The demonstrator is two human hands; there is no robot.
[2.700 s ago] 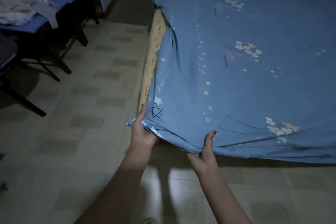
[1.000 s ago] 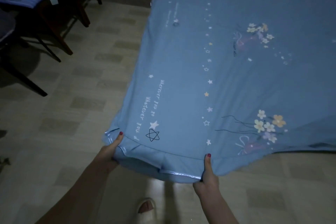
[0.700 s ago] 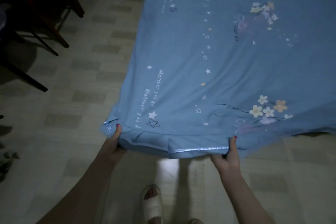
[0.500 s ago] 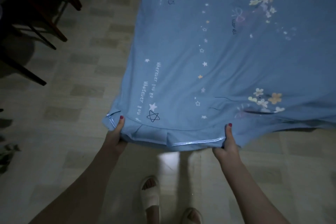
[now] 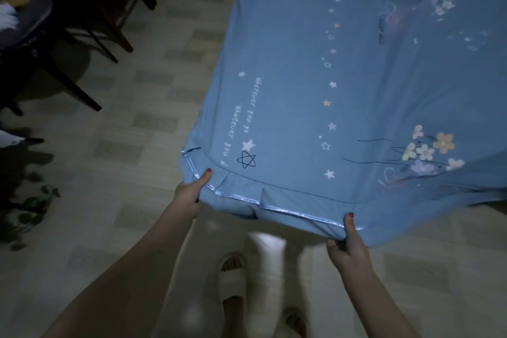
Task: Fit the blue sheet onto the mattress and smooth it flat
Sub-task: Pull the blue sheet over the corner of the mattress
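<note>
Blue sheet is lifted and stretched out over the tiled floor, its shiny hem nearest the person; mattress not visible under it. Left hand pinches the hem's corner, thumb on top and fingers curled beneath; right hand pinches the hem further along the same edge, thumb up on the cloth. A foot in a white sandal stands below the hem, dark chair legs well off to the sheet's left.

One head-worn camera looks steeply down and forward from close range, over both forearms, onto the sheet edge and tiled floor.
</note>
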